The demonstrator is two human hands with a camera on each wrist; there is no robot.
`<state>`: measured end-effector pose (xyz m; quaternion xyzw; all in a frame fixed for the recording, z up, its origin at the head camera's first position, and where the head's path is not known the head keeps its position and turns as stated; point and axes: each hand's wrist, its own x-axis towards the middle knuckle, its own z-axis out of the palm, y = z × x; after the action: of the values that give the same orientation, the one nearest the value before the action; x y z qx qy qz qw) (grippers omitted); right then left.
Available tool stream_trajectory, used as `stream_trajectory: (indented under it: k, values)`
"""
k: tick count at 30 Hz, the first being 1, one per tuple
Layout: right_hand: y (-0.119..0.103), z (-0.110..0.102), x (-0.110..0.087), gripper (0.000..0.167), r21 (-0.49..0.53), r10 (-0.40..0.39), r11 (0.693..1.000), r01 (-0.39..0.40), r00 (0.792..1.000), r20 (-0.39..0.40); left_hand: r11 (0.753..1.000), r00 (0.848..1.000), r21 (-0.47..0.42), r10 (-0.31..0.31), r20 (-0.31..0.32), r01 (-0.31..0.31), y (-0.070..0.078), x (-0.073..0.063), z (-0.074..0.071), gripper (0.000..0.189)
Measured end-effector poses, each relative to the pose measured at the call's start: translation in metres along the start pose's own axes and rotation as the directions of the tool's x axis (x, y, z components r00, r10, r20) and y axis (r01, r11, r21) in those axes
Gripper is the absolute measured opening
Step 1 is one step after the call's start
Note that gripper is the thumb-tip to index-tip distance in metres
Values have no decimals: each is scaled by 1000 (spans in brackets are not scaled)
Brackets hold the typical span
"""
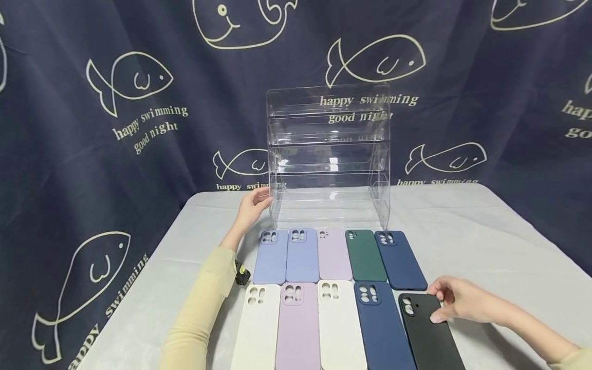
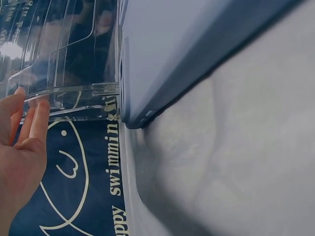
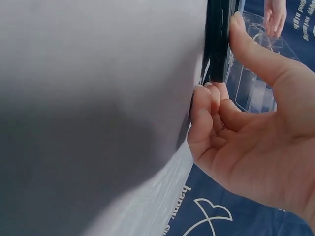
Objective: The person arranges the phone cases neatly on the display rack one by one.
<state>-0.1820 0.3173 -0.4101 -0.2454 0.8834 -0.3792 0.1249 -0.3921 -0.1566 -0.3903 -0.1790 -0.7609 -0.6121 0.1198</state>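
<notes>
A clear plastic tiered display rack (image 1: 328, 180) stands at the back of the table. My left hand (image 1: 253, 208) is at its left side, and the fairly straight fingers (image 2: 40, 118) touch the rack's edge in the left wrist view. At the front right, my right hand (image 1: 467, 303) pinches the upper right edge of a black phone case (image 1: 432, 329). The thumb (image 3: 241, 37) lies on one face and curled fingers reach underneath in the right wrist view. To its left lies a dark blue phone case (image 1: 386, 329), and above that another navy phone case (image 1: 401, 262).
Other phone cases lie in two rows: light blue (image 1: 270, 259), lilac (image 1: 334, 257), green (image 1: 367, 257), white (image 1: 256, 329) and purple (image 1: 298, 329). Behind the grey-white tabletop (image 1: 499, 231) hangs a navy curtain (image 1: 231, 103) with fish drawings.
</notes>
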Motion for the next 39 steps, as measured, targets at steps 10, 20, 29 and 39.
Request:
stream_trajectory:
  k: [10, 20, 29, 39]
  values:
    - [-5, -8, -3, 34, 141, -12, 990, 5, 999, 52, 999, 999, 21, -49, 0, 49, 4, 1, 0, 40]
    - [-18, -25, 2, 41, 113, 134, 985, -128, 990, -47, 996, 997, 26, -80, -7, 80, 4, 2, 0, 41]
    - [-18, -35, 7, 25, 37, -3, 999, 13, 972, -235, 996, 996, 41, -85, 12, 84, 9, 0, -3, 41]
    - [-33, -50, 15, 27, 23, -19, 999, 28, 954, -300, 993, 996, 82, -86, 26, 83, 34, -9, -1, 39]
